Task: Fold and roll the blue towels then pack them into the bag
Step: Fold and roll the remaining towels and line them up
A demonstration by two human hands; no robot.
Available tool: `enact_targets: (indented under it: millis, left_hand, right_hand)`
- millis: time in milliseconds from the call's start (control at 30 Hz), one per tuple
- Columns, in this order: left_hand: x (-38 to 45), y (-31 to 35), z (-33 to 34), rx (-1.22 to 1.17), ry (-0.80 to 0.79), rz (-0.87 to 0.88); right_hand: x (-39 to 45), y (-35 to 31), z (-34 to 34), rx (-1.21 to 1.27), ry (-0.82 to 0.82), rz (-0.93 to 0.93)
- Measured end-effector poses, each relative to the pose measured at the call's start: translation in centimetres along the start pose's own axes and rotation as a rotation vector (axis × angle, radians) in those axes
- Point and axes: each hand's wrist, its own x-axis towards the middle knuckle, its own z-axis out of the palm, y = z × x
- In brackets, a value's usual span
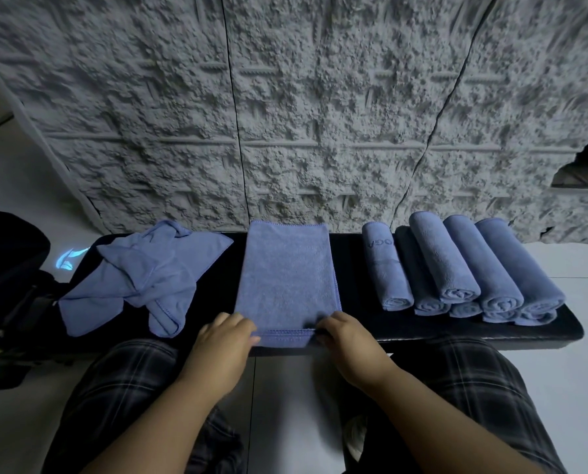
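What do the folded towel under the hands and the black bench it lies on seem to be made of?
Folded towel: looks like microfibre or terry cloth, matte, with a fine nap and an overlock-stitched hem along the near edge, which both hands pinch. Bench: seemingly padded vinyl or faux leather, smooth, with rounded, faintly glossy edges; the dim light leaves it open.
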Motion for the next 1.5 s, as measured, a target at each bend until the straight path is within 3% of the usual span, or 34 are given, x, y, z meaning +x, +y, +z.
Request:
enact_targets:
  millis: [133,267,367,500,633,833,1100,1267,1500]
  left_hand:
    - [0.6,-1.1,0.6,-0.231,-0.090,-0.267]
    - [1.0,-1.1,1.0,-0.361,0.008,-0.388]
    - [1.1,-0.8,0.8,-0.282,0.068,-0.364]
    - [1.3,0.2,0.3,-0.071,0.145,-0.206]
    - [1.3,1.8,0.4,0.064,0.105,-0.077]
    - [0.2,2.5,1.4,0.147,0.001,-0.090]
    - [0.7,2.2,1.7,0.226,0.107,-0.063]
    - [1.1,1.6,1.8,0.167,0.100,-0.136]
    - [1.8,1.0,0.9,0.030,0.026,-0.187]
  right_hand:
    - [0.4,0.1,0.2,0.059,0.006,0.144]
    - [0.7,-0.2,0.6,0.060,0.051,0.278]
    - [0.6,-0.5,0.8,-0.137,0.130,0.301]
    - [0.8,-0.5,0.8,-0.394,0.266,0.066]
    - [0.7,-0.8,1.4,-0.363,0.164,-0.114]
    - [0.3,-1.2,2.4,-0.338,0.168,-0.094]
    - [0.4,-0.7,2.5,-0.427,0.152,-0.114]
    - [0.3,-0.9,2.3,-0.465,0.229,-0.101]
    - [0.7,-1.3,1.2,-0.373,0.147,0.048]
